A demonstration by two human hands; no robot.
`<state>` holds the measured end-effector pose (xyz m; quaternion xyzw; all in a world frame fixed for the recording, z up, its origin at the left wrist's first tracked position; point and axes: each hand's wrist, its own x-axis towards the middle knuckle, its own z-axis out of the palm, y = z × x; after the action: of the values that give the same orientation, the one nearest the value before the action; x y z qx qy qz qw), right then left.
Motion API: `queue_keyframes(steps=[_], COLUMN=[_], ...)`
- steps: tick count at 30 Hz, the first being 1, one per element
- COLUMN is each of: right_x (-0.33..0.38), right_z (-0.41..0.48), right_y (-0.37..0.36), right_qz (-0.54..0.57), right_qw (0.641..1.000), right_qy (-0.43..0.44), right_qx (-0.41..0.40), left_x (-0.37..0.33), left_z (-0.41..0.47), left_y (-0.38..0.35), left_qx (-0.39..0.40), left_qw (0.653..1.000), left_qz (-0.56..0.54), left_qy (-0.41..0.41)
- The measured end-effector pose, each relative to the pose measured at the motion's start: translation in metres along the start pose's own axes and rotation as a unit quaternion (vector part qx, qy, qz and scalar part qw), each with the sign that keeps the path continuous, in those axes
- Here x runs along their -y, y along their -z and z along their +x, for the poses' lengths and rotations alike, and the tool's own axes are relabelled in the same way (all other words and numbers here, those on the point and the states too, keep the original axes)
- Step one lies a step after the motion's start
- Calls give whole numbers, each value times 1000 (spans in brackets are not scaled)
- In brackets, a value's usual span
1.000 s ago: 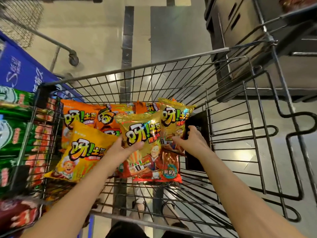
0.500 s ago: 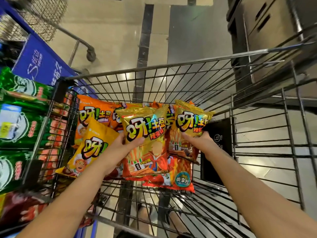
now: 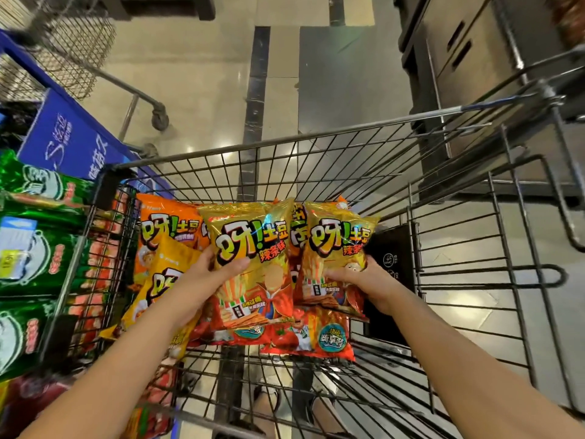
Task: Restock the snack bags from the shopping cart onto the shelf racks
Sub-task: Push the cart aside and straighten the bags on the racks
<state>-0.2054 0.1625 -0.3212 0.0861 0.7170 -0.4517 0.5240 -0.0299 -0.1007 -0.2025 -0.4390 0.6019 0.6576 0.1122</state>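
Inside the wire shopping cart lie several yellow, orange and red snack bags. My left hand grips a gold-and-red snack bag by its left edge, thumb across the front, and holds it upright above the pile. My right hand grips a second gold-and-red bag from its right side. Under them lie an orange bag, a yellow bag and a red bag.
The shelf rack at the left holds green snack bags, with red ones lower down. A blue sign and a second wire cart stand at the back left. A dark metal cabinet stands at the back right. A black panel leans inside the cart's right side.
Both hands have closed on a bag each and lifted them up from the pile. The view has shifted closer and a little to the left.
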Motion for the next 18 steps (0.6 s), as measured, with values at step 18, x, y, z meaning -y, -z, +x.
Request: queue_keyframes(steps=[18], right_x=[140], right_z=[-210], right_y=[3], right_qz=[30], right_qw=[961], right_qy=[276], right_qx=[-5], left_x=[-130], left_z=[-134], left_y=[54], left_qx=[-17], left_qw=[991], left_qz=[-46], left_qy=[-127])
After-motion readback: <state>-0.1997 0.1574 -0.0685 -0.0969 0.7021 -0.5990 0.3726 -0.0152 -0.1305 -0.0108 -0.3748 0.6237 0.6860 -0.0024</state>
